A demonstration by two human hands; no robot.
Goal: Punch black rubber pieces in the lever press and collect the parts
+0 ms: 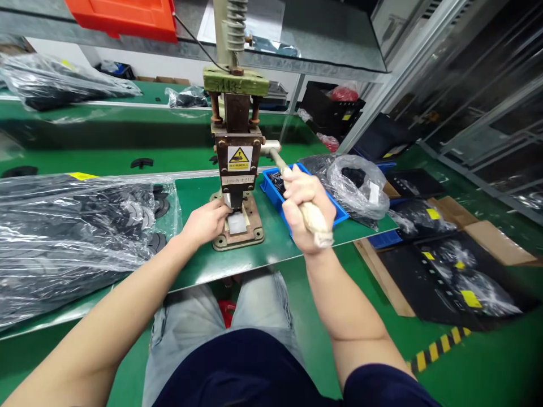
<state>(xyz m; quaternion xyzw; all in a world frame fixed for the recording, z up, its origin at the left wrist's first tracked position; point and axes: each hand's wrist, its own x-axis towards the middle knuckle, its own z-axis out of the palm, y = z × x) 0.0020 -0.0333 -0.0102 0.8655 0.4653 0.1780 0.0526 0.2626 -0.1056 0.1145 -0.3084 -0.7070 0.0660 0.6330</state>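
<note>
A hand-operated lever press (237,135) stands on the green bench, its ram lowered close to the base plate (255,217). My right hand (307,206) is wrapped round the cloth-covered grip of the press lever (278,161), which points down toward me. At the left side of the ram, my left hand (207,223) has its fingers pinched together. Whatever lies between those fingertips is too small and partly hidden to name. A pale block (237,224) sits on the base just in front of the ram.
Left of the press lies a large clear bag of dark curved parts (85,226). A blue tray (275,195) is to the right, beside a crumpled plastic bag (358,183). Open boxes with bagged parts (458,277) are at the lower right. An orange bin (127,17) is on the shelf.
</note>
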